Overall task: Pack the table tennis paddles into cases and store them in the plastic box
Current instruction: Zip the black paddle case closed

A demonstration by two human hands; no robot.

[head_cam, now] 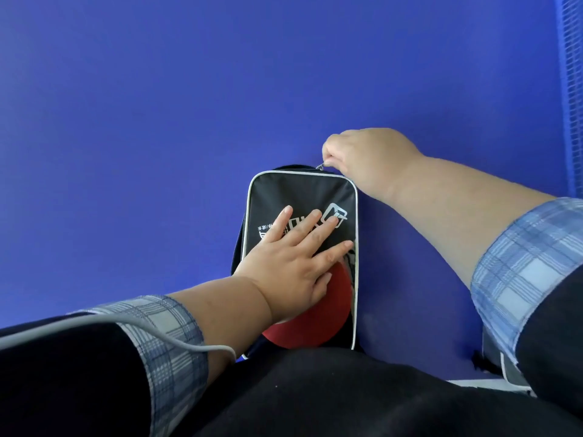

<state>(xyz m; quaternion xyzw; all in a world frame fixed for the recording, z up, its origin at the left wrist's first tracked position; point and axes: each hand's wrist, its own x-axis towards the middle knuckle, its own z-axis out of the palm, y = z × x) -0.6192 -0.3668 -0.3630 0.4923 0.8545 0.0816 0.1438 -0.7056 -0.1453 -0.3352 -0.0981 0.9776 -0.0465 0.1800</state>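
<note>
- At the left we see a blue-and-white plaid sleeve cuff (164, 335) turned back over a dark sleeve, with a thin grey cable (142, 326) lying across it.
- Our left grip (284, 263) lies flat with the fingers straight and spread. The fingertips press on the case and the heel of the hand rests on the paddle.
- The black fabric paddle case with white piping and white printing (303, 197) lies on the plain blue table (157, 121), close to its near edge, with its long side running away from us.
- The red-faced table tennis paddle (315, 323) sits partly inside the case. Its rounded red blade shows at the near, open end, under the left palm.
- The small metal zipper pull (321, 166) stands at the far edge of the case, near its right corner.
- Our right grip (362, 159) is curled, and its fingertips pinch that zipper pull.
- The right forearm runs back to a second plaid cuff (530, 263).
- A blue mesh net (571, 89) runs along the far right edge.
</note>
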